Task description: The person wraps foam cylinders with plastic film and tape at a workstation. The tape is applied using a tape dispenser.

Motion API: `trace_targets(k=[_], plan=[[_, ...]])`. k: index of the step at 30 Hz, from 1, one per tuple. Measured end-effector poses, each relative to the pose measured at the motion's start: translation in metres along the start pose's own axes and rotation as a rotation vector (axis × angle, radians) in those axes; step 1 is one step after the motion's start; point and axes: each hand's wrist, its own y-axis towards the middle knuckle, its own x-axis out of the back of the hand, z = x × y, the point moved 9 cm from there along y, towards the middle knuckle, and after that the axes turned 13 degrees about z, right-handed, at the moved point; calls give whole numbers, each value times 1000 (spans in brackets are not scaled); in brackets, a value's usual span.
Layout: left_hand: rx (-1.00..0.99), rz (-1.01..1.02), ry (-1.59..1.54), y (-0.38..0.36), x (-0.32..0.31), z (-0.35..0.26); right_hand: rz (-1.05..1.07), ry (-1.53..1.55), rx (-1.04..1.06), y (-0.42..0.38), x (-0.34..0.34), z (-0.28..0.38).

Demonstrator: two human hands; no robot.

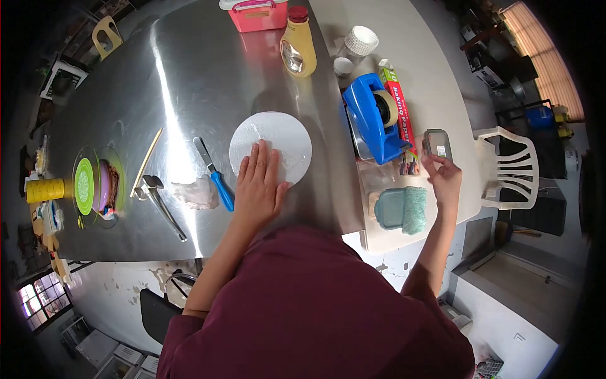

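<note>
Your left hand (259,183) lies flat, fingers extended, on the white round board (271,146) on the steel worktop (189,76). Your right hand (444,177) grasps a small grey container (437,144) beside the blue tape dispenser (374,117).

My left hand (259,186) flat, palm down, fingers together and pointing away from me, thumb splayed right. My right hand (445,179) raised off to right, fingers curled, tips pinching. Both forearms bare, extended forward.
</note>
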Motion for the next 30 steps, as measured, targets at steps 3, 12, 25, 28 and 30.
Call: trace_targets(k=[3,12,25,28,30], plan=[[-3,11,13,0,-1,0,47,-294,70,5,-17,-18],[-34,-165,-360,-6,8,15,-102,-533,-285,21,-48,-43],[-99,-87,-1231,-29,17,10,644,428,237,-103,-159,129],[-92,-106,-1061,-31,34,-1,714,398,304,-115,-185,144],[23,-147,-983,-33,32,8,758,372,278,-119,-195,150]])
